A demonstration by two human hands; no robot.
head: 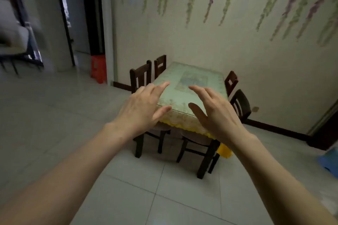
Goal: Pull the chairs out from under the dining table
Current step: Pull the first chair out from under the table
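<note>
The dining table [190, 71] stands against the far wall under a pale green floral cloth with a yellow fringe. Dark wooden chairs are tucked under it: two on the left side, a near one [140, 75] and a far one [160, 65], and two on the right, a near one [241, 105] and a far one [231, 80]. Cushioned seats show beneath the front edge. My left hand [144, 104] and my right hand [217, 111] are raised in front of the table, fingers spread, holding nothing and touching nothing.
A red plastic stool [98, 69] stands by the doorway at the left. A blue stool [329, 160] sits at the right edge. A dark door frame [323, 129] is at the far right. Pale floor tiles [146, 188] lie between me and the table.
</note>
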